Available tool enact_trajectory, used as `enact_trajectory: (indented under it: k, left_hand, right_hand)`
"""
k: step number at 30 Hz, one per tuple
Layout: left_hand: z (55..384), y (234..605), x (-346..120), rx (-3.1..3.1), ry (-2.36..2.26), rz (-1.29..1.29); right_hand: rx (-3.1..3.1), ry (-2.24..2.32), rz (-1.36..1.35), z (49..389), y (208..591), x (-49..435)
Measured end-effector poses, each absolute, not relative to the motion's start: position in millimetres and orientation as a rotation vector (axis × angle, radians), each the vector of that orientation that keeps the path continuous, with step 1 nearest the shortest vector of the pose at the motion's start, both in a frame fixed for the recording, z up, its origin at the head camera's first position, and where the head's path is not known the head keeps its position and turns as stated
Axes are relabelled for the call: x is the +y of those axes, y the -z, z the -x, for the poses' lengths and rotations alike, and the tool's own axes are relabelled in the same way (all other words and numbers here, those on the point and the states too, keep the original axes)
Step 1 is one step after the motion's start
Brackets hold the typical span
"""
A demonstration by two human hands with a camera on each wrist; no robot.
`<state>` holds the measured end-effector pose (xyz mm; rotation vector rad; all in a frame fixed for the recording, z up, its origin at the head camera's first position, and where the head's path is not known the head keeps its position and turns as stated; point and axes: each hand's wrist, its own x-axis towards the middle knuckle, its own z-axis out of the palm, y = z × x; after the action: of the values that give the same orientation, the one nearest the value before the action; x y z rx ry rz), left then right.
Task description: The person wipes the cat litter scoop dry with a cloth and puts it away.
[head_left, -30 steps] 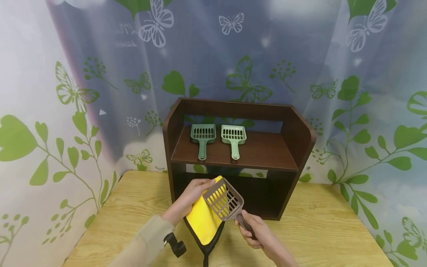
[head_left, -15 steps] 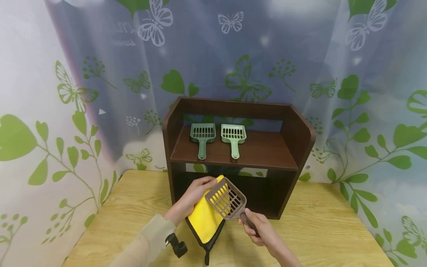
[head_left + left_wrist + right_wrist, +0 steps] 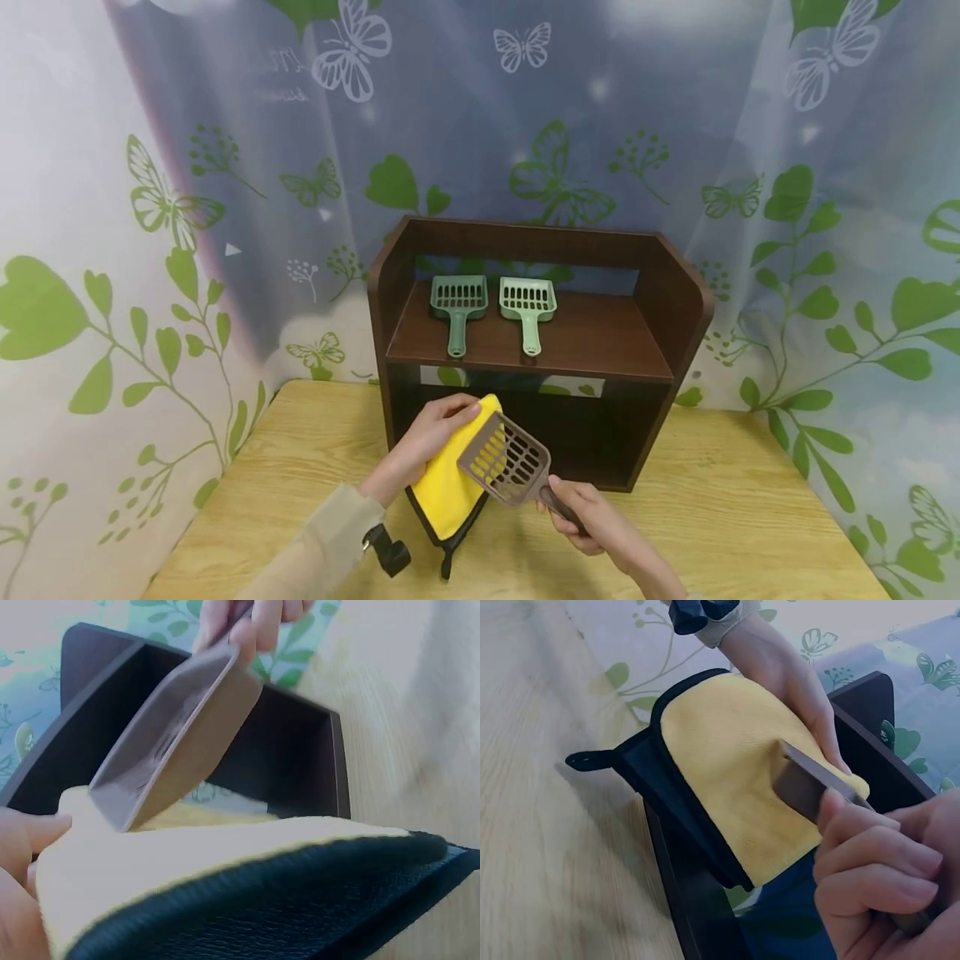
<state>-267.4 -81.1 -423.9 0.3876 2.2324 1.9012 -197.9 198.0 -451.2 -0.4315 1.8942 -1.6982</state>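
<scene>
A brown slotted litter scoop (image 3: pixel 508 458) is held by its handle in my right hand (image 3: pixel 588 521), its head tilted toward the left. My left hand (image 3: pixel 429 437) grips a yellow cloth (image 3: pixel 450 487) with dark edging and a small hanging loop, thumb on top near the upper corner. The scoop's head lies against the yellow side in the right wrist view, where the cloth (image 3: pixel 735 757) hangs folded. From the left wrist view, the scoop (image 3: pixel 176 735) shows side-on, its front edge at the cloth (image 3: pixel 150 870). Part of the left hand is hidden behind the cloth.
Behind the hands stands a dark brown two-tier shelf (image 3: pixel 652 350) on a wooden table (image 3: pixel 720 500). Its upper board bears a dark green scoop (image 3: pixel 458 304) and a light green scoop (image 3: pixel 528 304). A butterfly-patterned curtain (image 3: pixel 465 125) hangs behind.
The cloth's lower end and loop have swung left and up a little. The scoop's head has tilted and shifted slightly lower against the cloth. Both hands keep their hold.
</scene>
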Motion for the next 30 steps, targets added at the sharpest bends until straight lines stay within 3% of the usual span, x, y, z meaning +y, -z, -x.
enact_trajectory:
  k: [11, 18, 30]
  left_hand:
    - [272.1, 408.5, -80.7, 2.424, -1.249, -1.066]
    - [268.6, 400.0, -61.6, 2.346, -1.02, -1.336]
    - [267.8, 405.7, -74.8, 2.535, -1.072, -1.195]
  right_hand:
    - [1.968, 1.468, 0.625, 207.1, 443.2, 199.6]
    - [1.933, 1.422, 0.712, 209.5, 437.2, 188.5]
    - [2.006, 1.455, 0.593, 207.2, 439.2, 197.0]
